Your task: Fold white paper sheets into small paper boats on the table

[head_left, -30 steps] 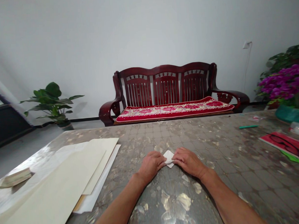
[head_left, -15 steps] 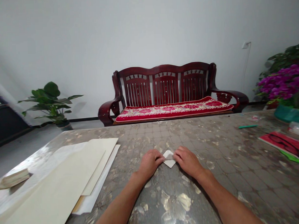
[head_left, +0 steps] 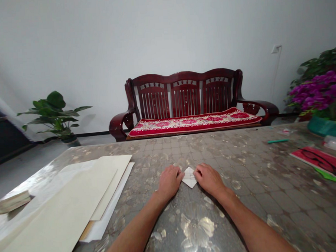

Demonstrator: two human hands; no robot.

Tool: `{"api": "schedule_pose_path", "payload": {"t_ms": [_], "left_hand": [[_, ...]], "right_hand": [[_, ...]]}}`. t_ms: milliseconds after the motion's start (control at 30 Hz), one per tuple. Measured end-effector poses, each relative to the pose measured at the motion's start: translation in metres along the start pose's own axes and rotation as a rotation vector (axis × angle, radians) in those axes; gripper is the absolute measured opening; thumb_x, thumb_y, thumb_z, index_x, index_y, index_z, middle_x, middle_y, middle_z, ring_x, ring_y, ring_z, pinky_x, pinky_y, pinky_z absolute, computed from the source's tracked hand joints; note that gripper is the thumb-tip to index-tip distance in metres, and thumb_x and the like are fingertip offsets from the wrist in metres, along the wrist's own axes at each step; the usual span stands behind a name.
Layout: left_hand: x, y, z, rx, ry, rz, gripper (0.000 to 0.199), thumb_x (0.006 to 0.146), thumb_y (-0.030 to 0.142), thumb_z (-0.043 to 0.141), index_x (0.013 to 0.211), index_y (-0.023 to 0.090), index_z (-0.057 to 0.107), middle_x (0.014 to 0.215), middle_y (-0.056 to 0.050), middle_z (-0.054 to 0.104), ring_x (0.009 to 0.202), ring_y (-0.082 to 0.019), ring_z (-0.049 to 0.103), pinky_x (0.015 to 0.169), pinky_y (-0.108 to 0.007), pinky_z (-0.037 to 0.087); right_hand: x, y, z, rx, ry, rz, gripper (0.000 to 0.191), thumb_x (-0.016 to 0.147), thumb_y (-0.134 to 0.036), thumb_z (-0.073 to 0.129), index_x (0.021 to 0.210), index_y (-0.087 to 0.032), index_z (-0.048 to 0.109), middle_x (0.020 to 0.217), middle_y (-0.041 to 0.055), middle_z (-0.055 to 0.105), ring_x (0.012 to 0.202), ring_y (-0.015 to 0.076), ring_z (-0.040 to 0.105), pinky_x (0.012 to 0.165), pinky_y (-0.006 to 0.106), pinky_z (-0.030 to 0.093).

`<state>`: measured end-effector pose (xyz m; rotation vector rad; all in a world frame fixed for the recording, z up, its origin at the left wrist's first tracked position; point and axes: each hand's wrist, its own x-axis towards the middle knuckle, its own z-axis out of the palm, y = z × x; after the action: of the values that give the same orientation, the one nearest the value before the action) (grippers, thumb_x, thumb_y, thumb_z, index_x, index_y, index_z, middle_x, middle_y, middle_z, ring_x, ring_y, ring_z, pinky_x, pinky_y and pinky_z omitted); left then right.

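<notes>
A small folded white paper (head_left: 189, 178) lies diamond-shaped on the patterned table top (head_left: 256, 174), its lower point toward me. My left hand (head_left: 170, 182) presses against its left side with curled fingers. My right hand (head_left: 208, 179) touches its right side in the same way. Between them, the upper part of the fold is partly hidden by my fingertips.
Large cream sheets and white envelopes (head_left: 62, 205) lie at the table's left, with a wrapped bundle (head_left: 12, 202) beyond them. On the right are a red booklet (head_left: 322, 163) and a green pen (head_left: 277, 141). A dark wooden bench (head_left: 185, 103) stands past the far edge.
My hands have drawn slightly apart, so more of the white paper shows. The paper's shape now reads as a clearer diamond. The whole view has shifted a little.
</notes>
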<state>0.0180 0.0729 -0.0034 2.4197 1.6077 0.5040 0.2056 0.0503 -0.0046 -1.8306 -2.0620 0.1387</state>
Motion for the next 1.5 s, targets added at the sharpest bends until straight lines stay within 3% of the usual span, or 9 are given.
{"api": "schedule_pose_path", "payload": {"t_ms": [367, 567, 700, 800, 967, 1200, 1367, 1500], "left_hand": [[0.001, 0.008, 0.005, 0.094, 0.012, -0.117, 0.021, 0.092, 0.030, 0.048, 0.084, 0.019, 0.064, 0.094, -0.008, 0.063, 0.094, -0.023, 0.058, 0.080, -0.033, 0.041], [-0.002, 0.010, 0.000, 0.011, 0.013, -0.109, 0.016, 0.089, 0.025, 0.053, 0.099, 0.020, 0.064, 0.104, -0.007, 0.063, 0.099, -0.023, 0.057, 0.086, -0.034, 0.042], [-0.002, 0.008, 0.002, -0.005, 0.009, 0.006, 0.032, 0.091, 0.023, 0.051, 0.120, 0.031, 0.062, 0.121, -0.005, 0.060, 0.112, -0.025, 0.053, 0.093, -0.038, 0.041], [-0.001, 0.006, 0.006, 0.031, 0.002, 0.084, 0.035, 0.094, 0.028, 0.049, 0.125, 0.039, 0.061, 0.131, -0.004, 0.057, 0.119, -0.027, 0.050, 0.097, -0.042, 0.040], [0.000, 0.002, 0.012, 0.098, -0.006, 0.130, 0.036, 0.095, 0.028, 0.050, 0.128, 0.037, 0.061, 0.138, -0.007, 0.055, 0.125, -0.030, 0.049, 0.103, -0.048, 0.038], [-0.001, 0.002, 0.010, 0.137, -0.010, 0.198, 0.038, 0.094, 0.021, 0.048, 0.127, 0.034, 0.061, 0.135, -0.009, 0.058, 0.128, -0.032, 0.047, 0.104, -0.051, 0.037], [0.016, 0.000, 0.003, 0.077, -0.070, 0.260, 0.027, 0.092, 0.019, 0.051, 0.109, 0.026, 0.071, 0.129, -0.008, 0.061, 0.121, -0.025, 0.053, 0.101, -0.039, 0.043], [0.040, -0.005, 0.000, -0.045, -0.176, 0.374, 0.041, 0.084, 0.012, 0.060, 0.123, 0.025, 0.063, 0.133, -0.007, 0.059, 0.124, -0.021, 0.051, 0.105, -0.034, 0.040]], "right_hand": [[0.000, -0.002, 0.003, -0.057, 0.025, 0.046, 0.012, 0.089, -0.023, 0.052, 0.078, -0.021, 0.057, 0.088, 0.0038, 0.063, 0.083, 0.0169, 0.057, 0.065, 0.027, 0.031], [0.000, 0.004, -0.001, -0.032, 0.041, 0.068, 0.006, 0.086, -0.027, 0.059, 0.085, -0.022, 0.058, 0.087, 0.0021, 0.063, 0.082, 0.0176, 0.055, 0.067, 0.028, 0.030], [-0.002, 0.008, 0.000, -0.016, 0.059, -0.008, 0.009, 0.089, -0.025, 0.057, 0.097, -0.023, 0.061, 0.094, 0.0028, 0.063, 0.088, 0.0186, 0.054, 0.072, 0.028, 0.032], [-0.005, 0.008, 0.000, -0.051, 0.081, -0.158, 0.021, 0.093, -0.021, 0.052, 0.109, -0.027, 0.064, 0.098, 0.0039, 0.061, 0.093, 0.0183, 0.052, 0.076, 0.028, 0.033], [-0.011, 0.005, -0.003, -0.164, 0.046, -0.341, 0.026, 0.095, -0.016, 0.048, 0.098, -0.028, 0.071, 0.092, 0.0040, 0.062, 0.088, 0.0188, 0.049, 0.073, 0.031, 0.030], [-0.015, 0.008, -0.005, -0.200, 0.043, -0.279, 0.028, 0.092, -0.014, 0.048, 0.088, -0.026, 0.073, 0.089, 0.0071, 0.066, 0.087, 0.0219, 0.050, 0.072, 0.034, 0.030], [-0.013, 0.007, -0.002, -0.209, 0.050, -0.226, 0.029, 0.091, -0.015, 0.049, 0.079, -0.024, 0.073, 0.085, 0.0077, 0.067, 0.087, 0.0222, 0.052, 0.073, 0.034, 0.032], [-0.011, 0.008, -0.003, -0.193, 0.041, -0.230, 0.031, 0.091, -0.016, 0.048, 0.075, -0.024, 0.073, 0.083, 0.0066, 0.066, 0.085, 0.0210, 0.054, 0.072, 0.033, 0.032]]}}
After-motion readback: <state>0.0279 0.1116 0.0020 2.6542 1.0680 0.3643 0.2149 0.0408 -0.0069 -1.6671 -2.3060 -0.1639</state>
